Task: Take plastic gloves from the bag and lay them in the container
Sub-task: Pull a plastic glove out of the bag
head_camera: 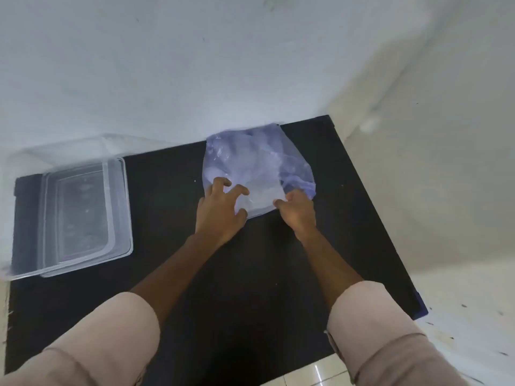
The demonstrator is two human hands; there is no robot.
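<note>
The place is looking like a plain room in a home rather than a workshop or lab. A black table (250,288) is sitting pushed into a corner of bare, scuffed white walls (167,65), and glossy pale floor tiles (312,374) are showing at the bottom edge. Nothing industrial or commercial is appearing around it.

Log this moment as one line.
both hands at near edge of translucent bluish plastic bag | left hand | right hand | clear plastic container gloveless
</note>
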